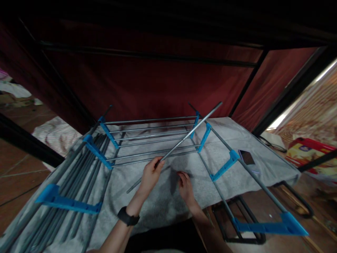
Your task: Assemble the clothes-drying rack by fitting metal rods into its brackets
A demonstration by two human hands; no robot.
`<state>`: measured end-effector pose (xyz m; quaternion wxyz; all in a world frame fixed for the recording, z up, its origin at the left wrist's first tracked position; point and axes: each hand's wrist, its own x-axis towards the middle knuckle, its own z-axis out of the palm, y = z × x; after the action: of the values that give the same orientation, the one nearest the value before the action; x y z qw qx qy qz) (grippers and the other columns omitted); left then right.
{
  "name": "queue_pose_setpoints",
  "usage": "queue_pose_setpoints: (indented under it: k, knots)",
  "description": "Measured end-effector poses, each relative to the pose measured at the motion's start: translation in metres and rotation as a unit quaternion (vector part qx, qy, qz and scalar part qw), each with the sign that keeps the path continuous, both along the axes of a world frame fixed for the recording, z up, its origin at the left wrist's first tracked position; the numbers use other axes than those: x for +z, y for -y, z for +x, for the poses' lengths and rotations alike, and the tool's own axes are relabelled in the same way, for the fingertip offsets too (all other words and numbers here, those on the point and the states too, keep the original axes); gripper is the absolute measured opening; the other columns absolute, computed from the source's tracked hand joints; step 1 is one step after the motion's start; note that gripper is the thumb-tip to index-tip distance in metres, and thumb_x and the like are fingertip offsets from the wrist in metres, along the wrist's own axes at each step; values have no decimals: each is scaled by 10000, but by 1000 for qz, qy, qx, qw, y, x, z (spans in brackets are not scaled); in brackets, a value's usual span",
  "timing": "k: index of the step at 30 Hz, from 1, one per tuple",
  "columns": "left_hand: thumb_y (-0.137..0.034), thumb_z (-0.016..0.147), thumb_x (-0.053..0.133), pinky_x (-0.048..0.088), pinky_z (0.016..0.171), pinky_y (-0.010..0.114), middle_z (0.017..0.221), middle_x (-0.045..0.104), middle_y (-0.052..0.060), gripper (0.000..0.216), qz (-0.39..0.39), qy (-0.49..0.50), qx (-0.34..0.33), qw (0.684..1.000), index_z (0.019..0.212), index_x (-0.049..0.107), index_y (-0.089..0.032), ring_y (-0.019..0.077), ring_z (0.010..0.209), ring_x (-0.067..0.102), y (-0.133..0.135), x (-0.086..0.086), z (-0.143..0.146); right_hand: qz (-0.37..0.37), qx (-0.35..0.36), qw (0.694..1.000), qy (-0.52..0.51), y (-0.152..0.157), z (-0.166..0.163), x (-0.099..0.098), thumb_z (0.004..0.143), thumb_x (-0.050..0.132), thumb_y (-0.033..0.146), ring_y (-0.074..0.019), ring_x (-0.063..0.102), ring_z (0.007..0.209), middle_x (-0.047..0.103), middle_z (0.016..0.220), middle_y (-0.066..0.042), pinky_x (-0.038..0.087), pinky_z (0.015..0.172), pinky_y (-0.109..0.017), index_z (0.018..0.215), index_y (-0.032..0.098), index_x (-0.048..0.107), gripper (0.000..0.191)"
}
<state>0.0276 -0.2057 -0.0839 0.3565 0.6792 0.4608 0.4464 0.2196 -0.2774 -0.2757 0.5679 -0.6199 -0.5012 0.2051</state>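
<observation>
Grey rod is gripped by left hand, slanted over rack. Right hand is laid on grey cloth, fingers curled; hold cannot be told.

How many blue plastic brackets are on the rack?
7 blue brackets: left side, near, middle, far; right side, two far, middle, near. Others may be hidden.
</observation>
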Motion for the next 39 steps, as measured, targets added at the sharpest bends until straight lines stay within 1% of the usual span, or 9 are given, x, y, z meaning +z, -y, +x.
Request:
queue_pose_setpoints:
  k: [2, 5, 9, 13, 18, 22, 27, 34, 39]
  knots:
    - [-559, 1015, 713, 662, 835, 392, 965, 874, 75, 329, 13, -37, 16, 999, 1078, 839, -262, 287, 877, 816, 13, -25, -26, 4, -7, 996, -85, -3, 5, 7, 970, 735, 425, -373, 811, 1196, 867, 1175, -148, 689, 1174, -601, 1116, 269, 886, 262]
    - [-560, 1040, 689, 706, 867, 434, 1053, 913, 111, 346, 31, -76, 52, 995, 1110, 854, -264, 328, 944, 874, 27, -56, -60, -4, -35, 984, -177, -9, 16, 24, 902, 866, 657, -365, 807, 1089, 873, 1074, -128, 725, 1074, -565, 1074, 287, 871, 409]
    - [-552, 1131, 626, 735, 924, 455, 1100, 925, 123, 371, 60, -137, 57, 987, 1147, 863, -267, 344, 1009, 899, 36, -86, -81, -20, -57, 943, -327, -20, 31, 52, 722, 1020, 605, -307, 807, 984, 901, 1122, -96, 741, 941, -490, 1042, 277, 862, 484]
    - [-450, 1208, 538, 713, 904, 459, 1116, 922, 140, 391, 93, -231, 40, 968, 1195, 873, -251, 350, 976, 887, 37, -98, -75, -11, -59, 899, -433, -28, 50, 83, 751, 995, 517, -265, 849, 1031, 911, 1146, -52, 746, 977, -439, 1121, 280, 858, 460]
    - [-294, 1208, 548, 672, 971, 451, 1148, 913, 129, 337, 117, -330, 3, 937, 1289, 873, -252, 332, 1019, 873, 34, -95, -69, 11, -51, 868, -495, -33, 80, 105, 818, 1016, 463, -252, 893, 1111, 921, 1137, -25, 767, 1040, -424, 1056, 305, 818, 347]
    - [-219, 1178, 575, 641, 994, 443, 1145, 905, 126, 325, 116, -368, -18, 922, 1305, 873, -243, 320, 1039, 858, 33, -92, -73, 3, -67, 861, -505, -37, 96, 99, 848, 1047, 387, -196, 892, 964, 916, 1032, 15, 779, 914, -334, 953, 310, 783, 295]
    - [-170, 1153, 566, 609, 980, 452, 1143, 905, 134, 354, 110, -390, -3, 914, 1276, 892, -237, 329, 1060, 843, 24, -95, -82, -16, -119, 849, -515, -38, 107, 76, 799, 1083, 259, -167, 859, 802, 872, 870, 24, 762, 810, -274, 867, 280, 762, 328]
    - [-166, 1156, 551, 573, 1073, 500, 1170, 904, 146, 359, 58, -401, 59, 912, 1261, 891, -212, 356, 1129, 824, 14, -108, -99, -41, -151, 847, -508, -35, 118, 45, 769, 1020, 209, -172, 866, 853, 879, 903, 26, 766, 898, -300, 880, 282, 797, 260]
    - [-144, 1135, 576, 556, 1168, 547, 1149, 892, 154, 340, 32, -428, 109, 897, 1227, 894, -220, 370, 1173, 792, 19, -108, -107, -33, -135, 868, -477, -25, 130, 27, 754, 948, 207, -222, 883, 928, 883, 951, 2, 780, 1025, -401, 881, 326, 803, 226]
